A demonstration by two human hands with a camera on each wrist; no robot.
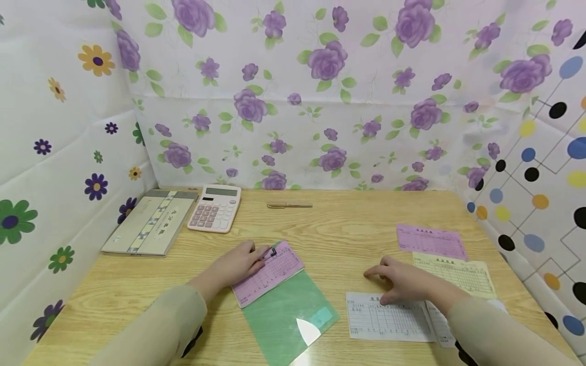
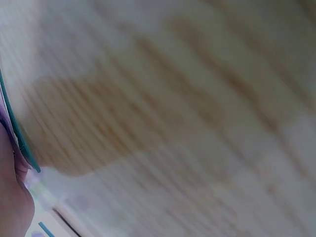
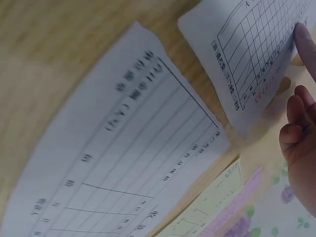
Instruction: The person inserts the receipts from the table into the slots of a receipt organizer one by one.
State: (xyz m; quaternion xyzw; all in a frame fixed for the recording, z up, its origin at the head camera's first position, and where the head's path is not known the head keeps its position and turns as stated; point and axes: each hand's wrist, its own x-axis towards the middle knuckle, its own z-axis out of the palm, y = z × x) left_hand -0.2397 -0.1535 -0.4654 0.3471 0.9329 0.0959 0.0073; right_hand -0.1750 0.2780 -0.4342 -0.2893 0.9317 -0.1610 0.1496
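Paper (image 1: 271,278), pink, at far end of green board (image 1: 281,317); left hand (image 1: 239,263) on it near black clip (image 1: 273,251), can't tell if gripping. Right hand (image 1: 405,279) loosely spread, thumb at far edge of white slip (image 1: 389,323).

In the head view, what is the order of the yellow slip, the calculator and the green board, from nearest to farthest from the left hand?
1. Green board: partly under the pink slip that the left hand touches.
2. Calculator: beyond the hand, slightly leftward.
3. Yellow slip: far off to its right.
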